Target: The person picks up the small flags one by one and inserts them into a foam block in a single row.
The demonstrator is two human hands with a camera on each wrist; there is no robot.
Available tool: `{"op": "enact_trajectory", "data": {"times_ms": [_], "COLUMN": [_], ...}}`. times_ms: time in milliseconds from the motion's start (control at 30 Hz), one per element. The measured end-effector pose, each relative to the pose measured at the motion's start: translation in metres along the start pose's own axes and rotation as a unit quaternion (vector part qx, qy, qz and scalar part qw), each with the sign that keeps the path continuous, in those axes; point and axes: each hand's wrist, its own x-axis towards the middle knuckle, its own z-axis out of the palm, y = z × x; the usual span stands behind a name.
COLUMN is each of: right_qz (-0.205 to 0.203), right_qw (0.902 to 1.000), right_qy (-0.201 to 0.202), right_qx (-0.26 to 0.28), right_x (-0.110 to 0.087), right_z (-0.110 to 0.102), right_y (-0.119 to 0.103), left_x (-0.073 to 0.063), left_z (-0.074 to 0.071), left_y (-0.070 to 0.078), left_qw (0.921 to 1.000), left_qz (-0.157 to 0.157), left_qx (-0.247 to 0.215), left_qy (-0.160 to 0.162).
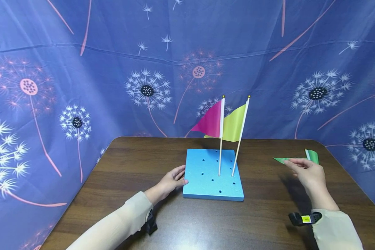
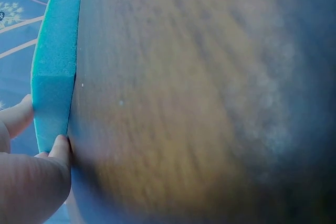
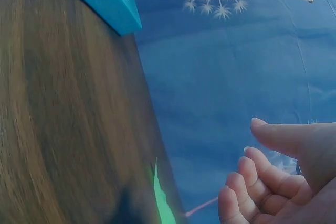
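In the head view my left hand (image 1: 169, 180) rests against the left edge of a light blue board (image 1: 206, 189) dotted with small holes. The left wrist view shows fingertips (image 2: 62, 144) touching the side of the board (image 2: 55, 98). A magenta pennant flag (image 1: 210, 119) and a yellow one (image 1: 232, 125) stand in holes, the yellow one leaning right. At the right, my right hand (image 1: 309, 177) hovers by a green flag (image 1: 313, 157), partly hidden behind the fingers. In the right wrist view nothing shows between thumb and loosely curled fingers; the green flag (image 3: 164, 203) lies apart from them.
The brown wooden table (image 1: 137, 156) carries the board near its middle. Behind the table hangs a blue cloth (image 1: 106, 80) printed with dandelions. A dark wrist strap (image 1: 304, 219) is on the right wrist.
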Motion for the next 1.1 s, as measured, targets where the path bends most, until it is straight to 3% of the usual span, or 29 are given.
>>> {"op": "enact_trajectory", "data": {"times_ms": [367, 633, 967, 1100], "right_qz": [0.04, 0.106, 0.139, 0.151], "right_qw": [0.9989, 0.9938, 0.9886, 0.9858], "right_qy": [-0.007, -0.001, -0.028, -0.016], "right_qx": [-0.022, -0.032, -0.052, -0.071], "right_x": [0.001, 0.007, 0.009, 0.009], "right_z": [-0.023, -0.041, -0.053, -0.052], "right_y": [0.015, 0.024, 0.042, 0.047], "left_x": [-0.001, 0.0, -0.001, -0.001], "left_z": [-0.001, -0.001, 0.0, 0.0], "left_y": [-0.001, -0.001, 0.0, 0.0], "left_qw": [1.0, 1.0, 1.0, 1.0], "left_qz": [-0.006, -0.002, -0.004, -0.008], "left_qx": [0.0, -0.009, -0.006, -0.005], "left_qy": [0.003, -0.003, 0.001, 0.003]}}
